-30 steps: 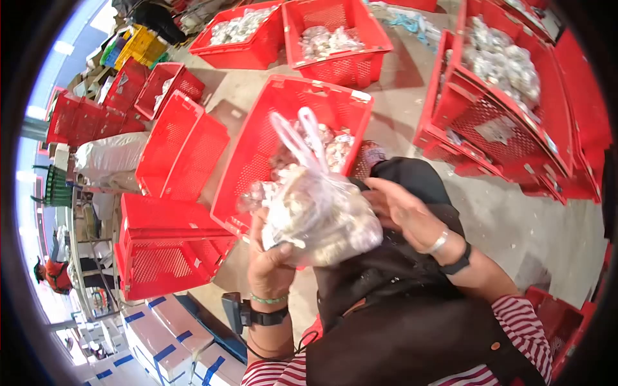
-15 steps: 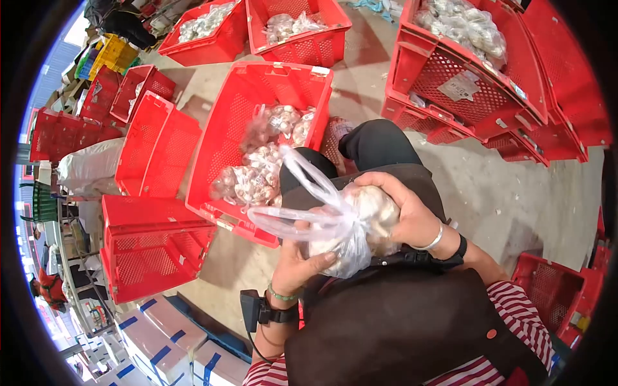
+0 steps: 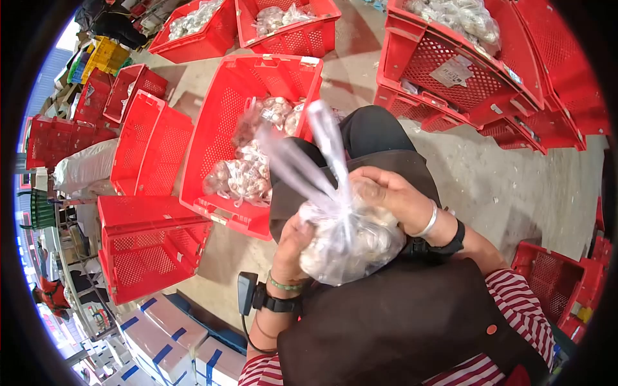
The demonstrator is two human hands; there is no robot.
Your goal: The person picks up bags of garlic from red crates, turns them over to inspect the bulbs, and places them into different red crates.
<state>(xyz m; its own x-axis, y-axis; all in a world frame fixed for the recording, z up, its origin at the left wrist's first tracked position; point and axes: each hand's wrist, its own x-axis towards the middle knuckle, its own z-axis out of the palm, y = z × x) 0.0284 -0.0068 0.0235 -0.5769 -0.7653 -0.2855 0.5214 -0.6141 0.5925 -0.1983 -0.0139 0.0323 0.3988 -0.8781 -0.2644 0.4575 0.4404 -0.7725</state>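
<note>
1 knotted bag (image 3: 351, 248) between 2 hands (image 3: 346, 217) (both curled around its sides)

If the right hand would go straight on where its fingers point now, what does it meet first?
The right hand would probably meet the handles of the bag first, though depth is unclear here.

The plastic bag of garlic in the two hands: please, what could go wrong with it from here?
The thin plastic bag of garlic might tear where the left hand and right hand press it. It is held over the lap, outside the red crate, so a slip could drop it onto the apron or floor.
</note>
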